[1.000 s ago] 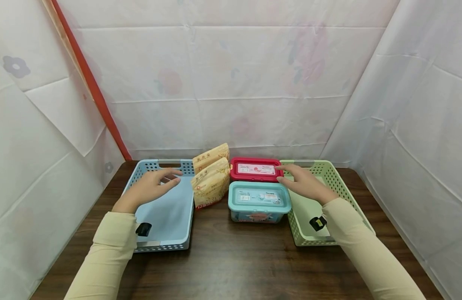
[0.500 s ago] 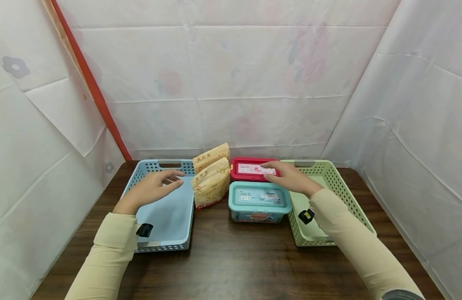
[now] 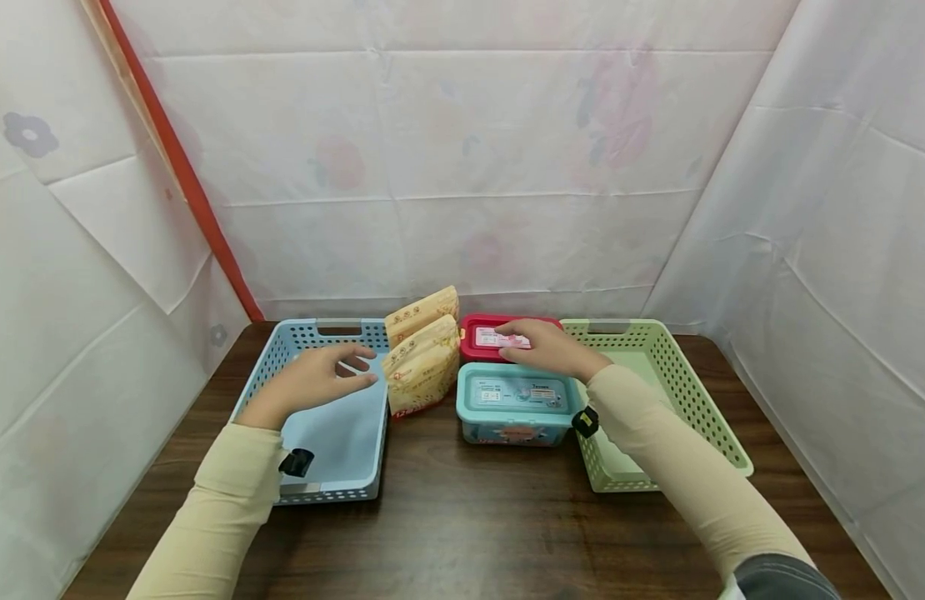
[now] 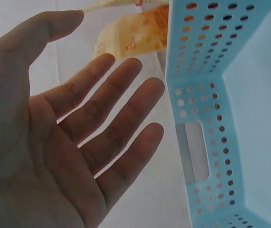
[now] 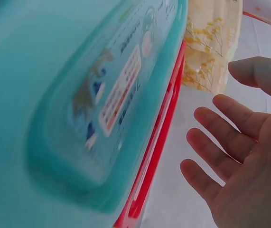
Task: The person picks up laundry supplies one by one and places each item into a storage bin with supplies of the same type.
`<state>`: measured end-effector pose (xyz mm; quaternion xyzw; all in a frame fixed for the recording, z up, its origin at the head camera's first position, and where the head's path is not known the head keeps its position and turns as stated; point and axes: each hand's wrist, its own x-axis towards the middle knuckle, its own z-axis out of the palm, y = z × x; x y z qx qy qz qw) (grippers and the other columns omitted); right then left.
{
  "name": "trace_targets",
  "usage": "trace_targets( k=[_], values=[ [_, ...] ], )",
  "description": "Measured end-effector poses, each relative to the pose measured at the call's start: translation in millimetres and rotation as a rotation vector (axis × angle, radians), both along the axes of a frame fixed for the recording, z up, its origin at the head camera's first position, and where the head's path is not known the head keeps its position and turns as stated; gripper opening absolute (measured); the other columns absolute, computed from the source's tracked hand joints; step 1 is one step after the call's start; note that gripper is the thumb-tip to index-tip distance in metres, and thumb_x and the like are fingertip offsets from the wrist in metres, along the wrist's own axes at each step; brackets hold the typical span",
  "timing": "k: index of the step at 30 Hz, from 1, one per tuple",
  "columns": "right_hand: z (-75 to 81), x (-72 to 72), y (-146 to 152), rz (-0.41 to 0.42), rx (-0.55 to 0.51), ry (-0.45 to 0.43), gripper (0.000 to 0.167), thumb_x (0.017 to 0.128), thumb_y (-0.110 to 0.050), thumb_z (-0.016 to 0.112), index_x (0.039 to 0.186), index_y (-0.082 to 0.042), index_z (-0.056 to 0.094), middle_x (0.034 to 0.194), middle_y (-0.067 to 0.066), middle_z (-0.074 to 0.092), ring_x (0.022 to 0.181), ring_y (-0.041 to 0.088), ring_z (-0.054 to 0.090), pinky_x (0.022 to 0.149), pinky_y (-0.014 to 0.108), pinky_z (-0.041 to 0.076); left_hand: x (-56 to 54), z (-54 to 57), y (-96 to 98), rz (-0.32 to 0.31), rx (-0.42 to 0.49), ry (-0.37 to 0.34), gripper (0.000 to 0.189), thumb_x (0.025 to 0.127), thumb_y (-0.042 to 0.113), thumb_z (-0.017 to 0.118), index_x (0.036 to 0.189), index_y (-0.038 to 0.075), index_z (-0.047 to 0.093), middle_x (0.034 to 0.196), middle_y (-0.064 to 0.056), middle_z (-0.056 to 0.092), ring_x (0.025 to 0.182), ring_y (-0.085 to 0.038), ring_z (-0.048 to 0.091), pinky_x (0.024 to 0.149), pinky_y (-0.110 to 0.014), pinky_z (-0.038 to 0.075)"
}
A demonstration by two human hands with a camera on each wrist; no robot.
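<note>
My left hand (image 3: 312,382) hovers over the blue basket (image 3: 338,450), holding nothing, its fingers relaxed and spread in the left wrist view. To its right stand two yellow printed pouches, a front one (image 3: 423,371) and a back one (image 3: 417,315). My right hand (image 3: 551,348) is above the red lidded box (image 3: 481,327), covering part of its lid. In the right wrist view its fingers (image 5: 216,156) are loosely extended, with nothing in them. Nearer to me, in front of the red box, sits a teal lidded box (image 3: 519,400) with a printed top.
A green basket (image 3: 691,400) stands to the right of the boxes, under my right forearm. Everything rests on a dark wooden table (image 3: 462,533). White cloth sheets (image 3: 462,150) hang behind and at both sides, with a red strip (image 3: 185,175) at left.
My right hand has moved left from the green basket's side to over the red box. My left hand has shifted only slightly right. The boxes and pouches stay in place.
</note>
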<state>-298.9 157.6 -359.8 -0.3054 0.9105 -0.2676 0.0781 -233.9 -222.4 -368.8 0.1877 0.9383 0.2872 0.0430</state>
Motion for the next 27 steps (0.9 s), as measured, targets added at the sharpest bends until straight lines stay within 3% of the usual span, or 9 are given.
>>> trace_targets(
  k=[15,27],
  values=[
    [-2.0,-16.0,-35.9,0.034,0.005,-0.069,0.052,0.101,-0.032,0.061,0.144,-0.004,0.052,0.144,0.011,0.054,0.133,0.028,0.048,0.109,0.046,0.041,1.3,-2.2,13.0,0.048,0.029,0.008,0.046,0.094,0.039,0.07,0.127,0.007,0.068,0.108,-0.009,0.071,0.1,-0.032,0.068,0.078,-0.046,0.057],
    [-4.8,-23.9,-55.5,0.009,-0.027,-0.081,0.045,0.101,-0.029,0.062,0.139,-0.006,0.058,0.138,0.012,0.059,0.127,0.028,0.054,0.105,0.044,0.044,-0.2,-7.4,20.3,0.029,0.014,0.043,0.043,0.094,0.036,0.071,0.12,0.003,0.071,0.103,-0.008,0.073,0.094,-0.024,0.069,0.08,-0.046,0.057]
  ],
)
